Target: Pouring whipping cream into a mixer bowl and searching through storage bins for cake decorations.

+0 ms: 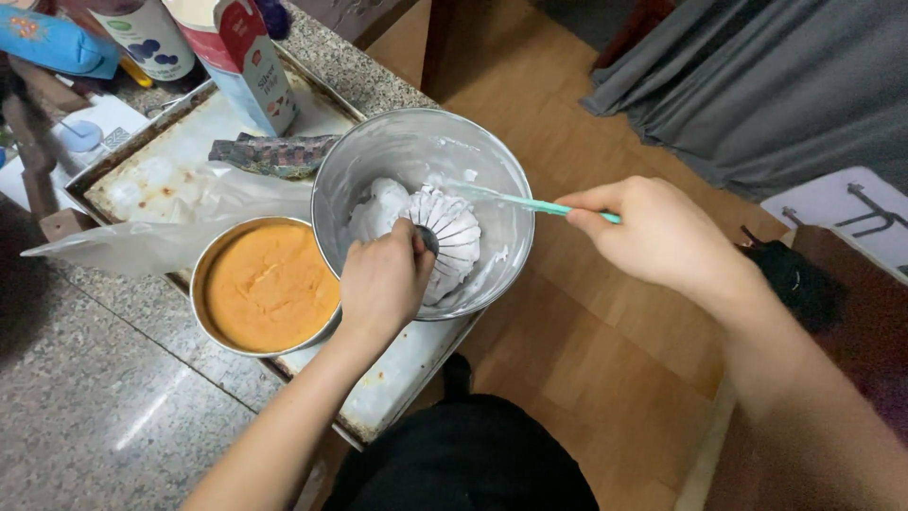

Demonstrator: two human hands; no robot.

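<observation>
Teal spatula (530, 203) lies near-horizontal, blade left into steel bowl (492, 170); right hand (653, 232) grip pinching handle.

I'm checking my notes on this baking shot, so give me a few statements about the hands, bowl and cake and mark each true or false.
1. The left hand holds a whisk coated in white cream. True.
2. The right hand holds a red spoon. False: it holds a thin teal-handled tool.
3. The metal bowl sits on the floor. False: it rests on a baking tray.
4. A round orange cake sits beside the bowl. True.
</observation>
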